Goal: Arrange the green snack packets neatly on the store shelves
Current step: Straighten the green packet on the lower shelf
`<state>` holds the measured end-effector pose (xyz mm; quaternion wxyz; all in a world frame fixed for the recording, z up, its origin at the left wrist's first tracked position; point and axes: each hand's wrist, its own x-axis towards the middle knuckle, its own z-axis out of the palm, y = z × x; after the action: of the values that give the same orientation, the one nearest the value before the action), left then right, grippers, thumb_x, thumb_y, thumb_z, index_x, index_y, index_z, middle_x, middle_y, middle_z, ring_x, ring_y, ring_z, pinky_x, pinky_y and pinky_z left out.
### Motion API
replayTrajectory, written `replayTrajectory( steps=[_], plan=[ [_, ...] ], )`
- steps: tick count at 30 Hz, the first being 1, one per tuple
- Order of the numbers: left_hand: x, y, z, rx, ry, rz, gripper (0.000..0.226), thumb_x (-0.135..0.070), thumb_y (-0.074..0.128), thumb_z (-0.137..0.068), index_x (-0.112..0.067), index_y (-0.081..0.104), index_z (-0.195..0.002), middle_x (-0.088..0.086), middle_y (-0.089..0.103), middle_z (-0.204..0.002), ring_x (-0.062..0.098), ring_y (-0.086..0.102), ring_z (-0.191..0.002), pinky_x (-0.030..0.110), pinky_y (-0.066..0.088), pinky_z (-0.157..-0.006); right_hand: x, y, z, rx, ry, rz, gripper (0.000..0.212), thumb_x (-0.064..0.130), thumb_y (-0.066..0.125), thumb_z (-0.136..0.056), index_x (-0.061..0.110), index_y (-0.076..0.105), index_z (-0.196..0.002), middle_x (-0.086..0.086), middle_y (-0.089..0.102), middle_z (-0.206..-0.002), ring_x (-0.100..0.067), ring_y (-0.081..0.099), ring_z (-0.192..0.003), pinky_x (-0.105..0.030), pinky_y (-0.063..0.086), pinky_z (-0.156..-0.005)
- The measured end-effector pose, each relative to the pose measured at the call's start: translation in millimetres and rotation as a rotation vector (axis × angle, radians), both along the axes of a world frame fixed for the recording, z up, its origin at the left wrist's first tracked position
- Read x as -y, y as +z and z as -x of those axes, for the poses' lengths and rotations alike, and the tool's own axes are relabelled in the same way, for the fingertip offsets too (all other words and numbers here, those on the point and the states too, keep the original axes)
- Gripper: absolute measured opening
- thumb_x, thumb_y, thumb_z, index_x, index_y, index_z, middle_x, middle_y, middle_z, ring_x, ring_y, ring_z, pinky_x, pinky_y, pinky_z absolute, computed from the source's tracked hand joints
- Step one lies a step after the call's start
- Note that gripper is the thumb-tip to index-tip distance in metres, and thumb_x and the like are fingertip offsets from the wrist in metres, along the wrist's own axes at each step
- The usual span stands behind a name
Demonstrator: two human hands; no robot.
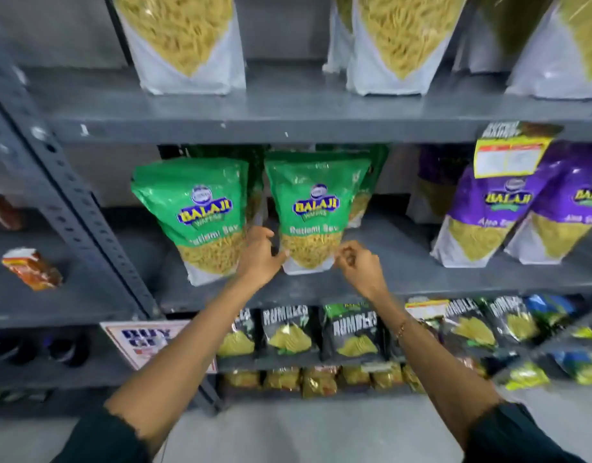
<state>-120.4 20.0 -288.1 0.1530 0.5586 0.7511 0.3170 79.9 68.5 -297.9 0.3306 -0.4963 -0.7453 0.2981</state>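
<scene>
Two green Balaji snack packets stand upright side by side on the middle grey shelf [405,282]. The left green packet [201,208] leans slightly left. The right green packet [316,208] has more green packets partly hidden behind it. My left hand [259,255] is at the lower left corner of the right packet, thumb touching its edge, fingers apart. My right hand [356,265] is at its lower right corner, fingers loosely curled, holding nothing that I can see.
Purple Balaji packets [482,215] stand at the right of the same shelf. White-bottomed snack bags [187,45] fill the shelf above. Black Rumbles packets [353,332] line the shelf below. A perforated upright post [70,195] divides off a left bay with an orange packet [32,269].
</scene>
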Motion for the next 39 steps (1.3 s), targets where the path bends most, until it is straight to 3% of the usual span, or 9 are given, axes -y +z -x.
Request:
replayTrajectory(
  steps=[4, 9, 16, 19, 21, 24, 30, 35, 39],
  plan=[
    [-26, -33, 2, 0.092, -0.056, 0.254, 0.078, -0.03, 0.076, -0.072, 0.008, 0.039, -0.128, 0.027, 0.044, -0.134, 0.038, 0.042, -0.124, 0.045, 0.035, -0.104, -39, -48, -7, 0.166, -0.046, 0.199, 0.045, 0.019, 0.06, -0.085, -0.003, 0.043, -0.12, -0.025, 0.058, -0.119, -0.038, 0.054, -0.111, -0.036, 0.037, -0.088],
    [-45, -45, -1, 0.167, -0.077, 0.268, 0.085, -0.034, 0.077, -0.071, -0.002, 0.029, -0.135, 0.017, 0.049, -0.136, 0.033, 0.047, -0.123, 0.049, 0.04, -0.101, -82, -58, -5, 0.036, 0.148, 0.278, 0.082, 0.021, 0.072, -0.076, 0.006, 0.021, -0.139, -0.013, 0.035, -0.145, -0.029, 0.036, -0.13, -0.037, 0.034, -0.1],
    [-53, -56, -23, 0.216, 0.088, 0.031, 0.061, -0.027, 0.077, -0.071, -0.006, 0.053, -0.122, 0.015, 0.067, -0.111, 0.023, 0.059, -0.1, 0.041, 0.048, -0.088, -108, -64, -5, -0.059, 0.201, 0.274, 0.054, 0.013, 0.079, -0.066, -0.002, 0.05, -0.109, -0.028, 0.063, -0.112, -0.039, 0.058, -0.107, -0.057, 0.045, -0.093],
    [-64, -57, -44, 0.195, 0.104, -0.004, 0.056, -0.025, 0.079, -0.068, -0.009, 0.058, -0.118, 0.013, 0.07, -0.109, 0.016, 0.06, -0.094, 0.025, 0.044, -0.073, -115, -65, -27, -0.16, 0.184, 0.307, 0.054, 0.007, 0.079, -0.063, 0.003, 0.052, -0.11, -0.013, 0.066, -0.115, -0.019, 0.061, -0.104, -0.044, 0.047, -0.098],
    [-73, -57, -58, 0.241, 0.083, 0.008, 0.053, -0.022, 0.079, -0.069, -0.009, 0.058, -0.115, 0.012, 0.07, -0.107, 0.019, 0.063, -0.098, 0.021, 0.046, -0.078, -120, -64, -44, -0.196, 0.185, 0.309, 0.052, 0.003, 0.079, -0.063, 0.005, 0.054, -0.109, -0.01, 0.066, -0.113, -0.016, 0.061, -0.099, -0.038, 0.048, -0.096],
    [-83, -59, -76, 0.324, 0.043, 0.041, 0.051, -0.02, 0.079, -0.069, -0.011, 0.058, -0.115, 0.009, 0.069, -0.113, 0.02, 0.064, -0.103, 0.03, 0.049, -0.092, -127, -62, -67, -0.26, 0.177, 0.322, 0.05, -0.004, 0.077, -0.062, 0.007, 0.058, -0.106, -0.007, 0.067, -0.105, -0.016, 0.063, -0.095, -0.029, 0.053, -0.087],
    [-98, -63, -96, 0.35, 0.027, 0.048, 0.05, -0.017, 0.078, -0.069, -0.012, 0.057, -0.115, 0.009, 0.069, -0.115, 0.022, 0.064, -0.103, 0.035, 0.05, -0.094, -135, -67, -89, -0.273, 0.161, 0.333, 0.051, -0.006, 0.075, -0.064, 0.002, 0.055, -0.11, -0.006, 0.064, -0.107, -0.015, 0.061, -0.095, -0.005, 0.05, -0.072],
    [-101, -63, -97, 0.325, 0.0, 0.078, 0.055, -0.024, 0.071, -0.077, -0.012, 0.048, -0.126, 0.01, 0.062, -0.127, 0.027, 0.057, -0.115, 0.035, 0.045, -0.098, -138, -71, -88, -0.225, 0.171, 0.359, 0.051, 0.002, 0.074, -0.07, 0.008, 0.052, -0.115, -0.011, 0.063, -0.12, -0.021, 0.061, -0.107, -0.028, 0.049, -0.092],
    [-94, -66, -102, 0.321, -0.009, 0.084, 0.056, -0.027, 0.066, -0.082, -0.012, 0.041, -0.129, 0.008, 0.058, -0.131, 0.027, 0.054, -0.119, 0.027, 0.04, -0.087, -131, -69, -93, -0.136, 0.181, 0.349, 0.057, 0.014, 0.074, -0.072, 0.013, 0.046, -0.122, -0.006, 0.061, -0.124, -0.021, 0.058, -0.113, -0.039, 0.047, -0.099]
  ],
)
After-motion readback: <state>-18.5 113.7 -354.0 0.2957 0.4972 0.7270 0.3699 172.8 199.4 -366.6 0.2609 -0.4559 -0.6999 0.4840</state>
